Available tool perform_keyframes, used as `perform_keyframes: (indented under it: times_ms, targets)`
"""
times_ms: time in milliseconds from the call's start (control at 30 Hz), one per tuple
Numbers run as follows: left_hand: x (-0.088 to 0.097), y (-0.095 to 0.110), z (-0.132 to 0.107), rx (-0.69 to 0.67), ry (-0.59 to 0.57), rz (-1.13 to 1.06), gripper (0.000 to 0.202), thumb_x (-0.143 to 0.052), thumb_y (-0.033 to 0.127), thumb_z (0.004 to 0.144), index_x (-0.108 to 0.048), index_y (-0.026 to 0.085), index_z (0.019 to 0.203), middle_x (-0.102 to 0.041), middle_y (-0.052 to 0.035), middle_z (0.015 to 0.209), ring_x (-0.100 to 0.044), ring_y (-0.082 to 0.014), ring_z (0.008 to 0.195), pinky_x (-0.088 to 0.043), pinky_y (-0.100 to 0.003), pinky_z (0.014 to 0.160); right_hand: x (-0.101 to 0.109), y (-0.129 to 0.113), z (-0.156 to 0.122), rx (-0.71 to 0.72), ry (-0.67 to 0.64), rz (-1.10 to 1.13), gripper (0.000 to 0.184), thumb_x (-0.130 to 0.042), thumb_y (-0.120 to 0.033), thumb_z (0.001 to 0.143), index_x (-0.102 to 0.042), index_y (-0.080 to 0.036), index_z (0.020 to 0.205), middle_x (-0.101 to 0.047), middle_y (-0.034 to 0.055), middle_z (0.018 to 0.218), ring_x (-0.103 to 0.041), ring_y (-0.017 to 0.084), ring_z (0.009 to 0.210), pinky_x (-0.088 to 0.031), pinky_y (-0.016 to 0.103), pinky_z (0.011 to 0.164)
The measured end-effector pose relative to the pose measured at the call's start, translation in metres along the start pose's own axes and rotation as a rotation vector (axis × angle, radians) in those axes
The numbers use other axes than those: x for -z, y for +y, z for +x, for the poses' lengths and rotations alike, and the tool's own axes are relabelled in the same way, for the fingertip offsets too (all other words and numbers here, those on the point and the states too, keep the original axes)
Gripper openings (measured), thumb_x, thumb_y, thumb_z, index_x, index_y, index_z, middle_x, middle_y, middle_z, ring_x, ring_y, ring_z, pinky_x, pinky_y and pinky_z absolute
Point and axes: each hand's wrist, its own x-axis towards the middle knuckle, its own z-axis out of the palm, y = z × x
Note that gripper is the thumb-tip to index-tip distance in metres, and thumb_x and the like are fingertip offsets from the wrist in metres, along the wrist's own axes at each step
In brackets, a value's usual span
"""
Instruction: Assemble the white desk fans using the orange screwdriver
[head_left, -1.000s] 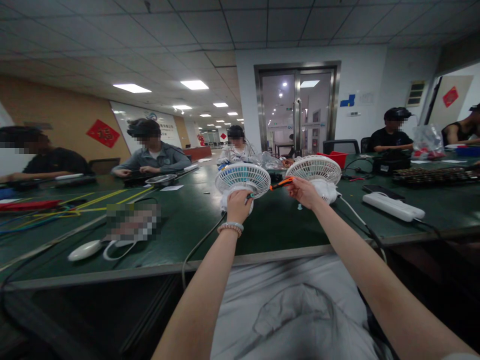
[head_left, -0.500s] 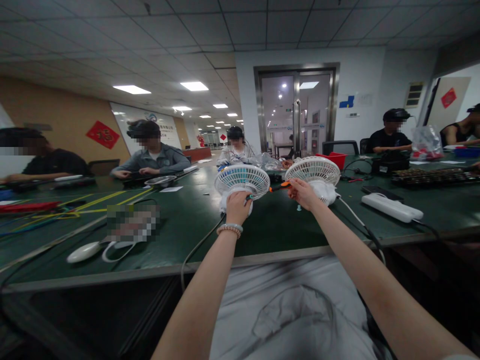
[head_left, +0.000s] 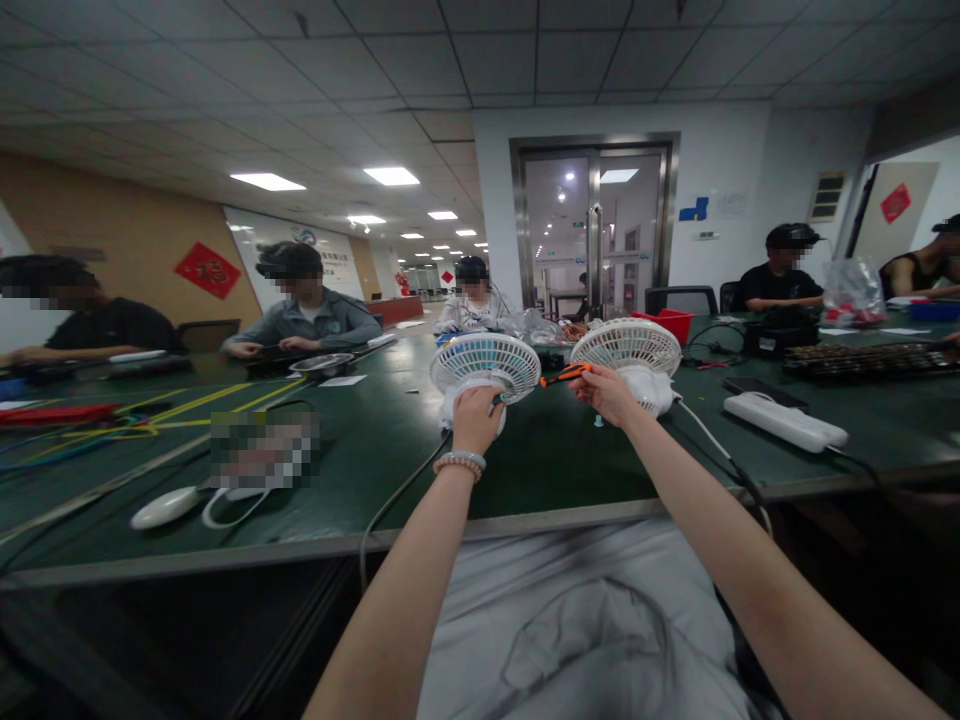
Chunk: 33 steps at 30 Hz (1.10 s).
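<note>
Two small white desk fans stand on the dark green table (head_left: 540, 460) ahead of me. My left hand (head_left: 475, 420), with a bead bracelet at the wrist, is closed around the base of the left fan (head_left: 484, 362). My right hand (head_left: 609, 394) is closed on an orange-handled screwdriver (head_left: 564, 375), whose tip points left toward the left fan's grille. The right fan (head_left: 628, 348) stands just behind my right hand, its cable trailing off to the right.
A white power strip (head_left: 784, 421) lies to the right, a white oval object (head_left: 166, 506) and a loop of cord to the left. Yellow, red and blue cables (head_left: 90, 425) run across the far left. Several other people sit around the table. A red bin (head_left: 667, 320) stands behind the fans.
Both hands stay on the fan and screwdriver; the screwdriver has shifted only slightly between the fans. The view has tilted a little.
</note>
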Motion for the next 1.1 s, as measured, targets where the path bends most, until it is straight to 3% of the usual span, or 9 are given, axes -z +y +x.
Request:
perform_keyframes:
  times_ms: [367,1100]
  targets:
    - [-0.0001,0.0021,-0.0006,0.003,0.006,-0.007,0.023,-0.05,0.023,0.078,-0.06,0.022,0.098,-0.064,-0.0035,0.102,-0.051,-0.0212,0.102,-0.032,-0.038,0.092,0.0027,0.0054,0.0055,0.039,0.058,-0.071,0.032,-0.07,-0.041,0.06,-0.057,-0.018,0.078,-0.054,-0.0046,0.057,-0.048,0.007,0.05,-0.037,0.021,0.048]
    - [-0.0008,0.0002,-0.0017,0.002,-0.003,-0.02,0.023,-0.049,0.023,0.078,-0.06,0.022,0.098,-0.064,-0.0035,0.101,-0.051,-0.0209,0.101,-0.033,-0.037,0.091,0.004,0.0073,0.005,0.075,0.095,-0.091,0.027,-0.069,-0.038,0.06,-0.058,-0.016,0.072,-0.052,-0.0044,0.052,-0.046,0.007,0.047,-0.037,0.021,0.047]
